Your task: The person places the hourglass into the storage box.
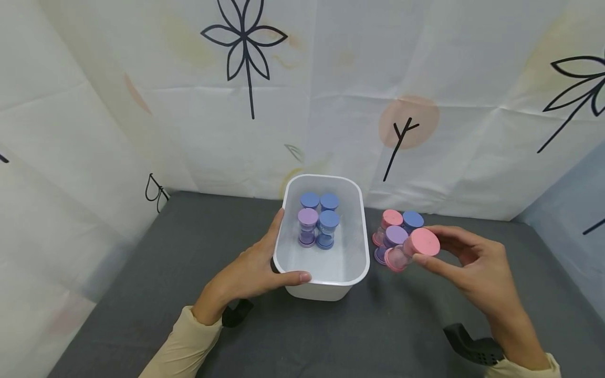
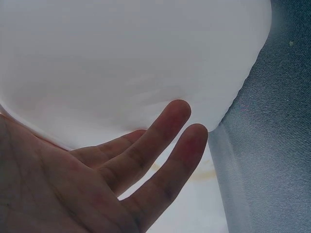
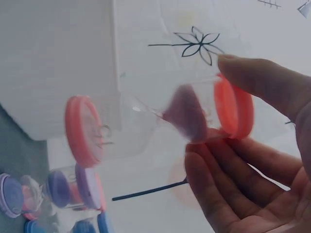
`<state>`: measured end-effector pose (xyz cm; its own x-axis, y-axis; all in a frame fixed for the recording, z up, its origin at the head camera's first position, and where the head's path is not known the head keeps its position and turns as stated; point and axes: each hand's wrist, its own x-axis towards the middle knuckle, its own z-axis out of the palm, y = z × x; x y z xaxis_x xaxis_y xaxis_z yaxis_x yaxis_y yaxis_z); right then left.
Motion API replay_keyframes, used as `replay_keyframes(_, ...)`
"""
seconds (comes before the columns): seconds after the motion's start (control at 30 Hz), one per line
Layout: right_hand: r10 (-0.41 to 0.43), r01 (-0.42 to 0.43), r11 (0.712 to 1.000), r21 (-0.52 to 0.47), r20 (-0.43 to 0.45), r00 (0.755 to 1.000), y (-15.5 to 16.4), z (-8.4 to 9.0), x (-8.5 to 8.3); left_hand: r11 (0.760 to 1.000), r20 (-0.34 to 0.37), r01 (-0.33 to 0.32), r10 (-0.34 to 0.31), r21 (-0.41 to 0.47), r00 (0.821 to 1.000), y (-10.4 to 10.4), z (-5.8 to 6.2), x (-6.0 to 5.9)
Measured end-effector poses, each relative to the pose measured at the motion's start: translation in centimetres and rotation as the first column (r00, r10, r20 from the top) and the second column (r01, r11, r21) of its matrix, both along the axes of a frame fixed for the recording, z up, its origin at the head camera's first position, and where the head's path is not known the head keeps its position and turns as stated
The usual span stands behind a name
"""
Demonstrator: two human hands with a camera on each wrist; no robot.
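Four sand timers (image 1: 317,221) stood upright inside the white tub (image 1: 361,262) on the grey table (image 1: 142,294), three with blue caps and one with a purple cap. Your left hand (image 1: 257,268) gripped the tub's near left corner, thumb curled over the rim and fingers spread against its outer wall; the left wrist view showed those fingers (image 2: 160,141) flat on the white plastic. Your right hand (image 1: 472,268) pinched a pink-capped sand timer (image 1: 412,249) by one end cap, lifted and tilted on its side just right of the tub. The right wrist view showed thumb and fingers clamped on that cap, purple sand in the near bulb. Three more timers (image 1: 397,228) stood just beside the tub, behind the lifted one.
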<state>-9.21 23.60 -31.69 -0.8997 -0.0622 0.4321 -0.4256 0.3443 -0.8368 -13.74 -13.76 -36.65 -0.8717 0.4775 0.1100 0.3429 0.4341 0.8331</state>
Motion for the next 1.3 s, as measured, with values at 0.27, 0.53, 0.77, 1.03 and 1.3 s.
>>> replay_keyframes(0.27, 0.01, -0.018, 0.975, -0.222, -0.037, 0.999, -0.7, 1.3, 0.9, 1.0, 0.002, 0.001, -0.001, -0.002, 1.0, 0.0, 0.0, 0.0)
replay_keyframes(0.53, 0.02, -0.027, 0.937, -0.349, -0.025, 1.0, -1.2, 2.3, 2.2, 1.0, -0.013, 0.004, -0.004, -0.003, 1.0, 0.0, 0.0, -0.1)
replay_keyframes(0.77, 0.158, -0.177, 0.906, -0.384, -0.081, 0.984, -1.4, 2.4, 2.1, 1.0, -0.007, 0.004, -0.004, 0.0, 1.0, 0.0, 0.0, -0.1)
replay_keyframes(1.03, 0.24, -0.27, 0.89, -0.367, -0.125, 0.963, -3.3, 3.8, 0.6, 1.0, -0.001, -0.003, 0.003, -0.011, 1.0, -0.1, 0.1, 0.0)
replay_keyframes(1.3, 0.301, -0.313, 0.914, -0.257, -0.087, 0.95, -6.2, 5.1, -1.8, 0.999, 0.0, 0.021, -0.021, 0.031, 1.0, 0.0, -0.1, -0.1)
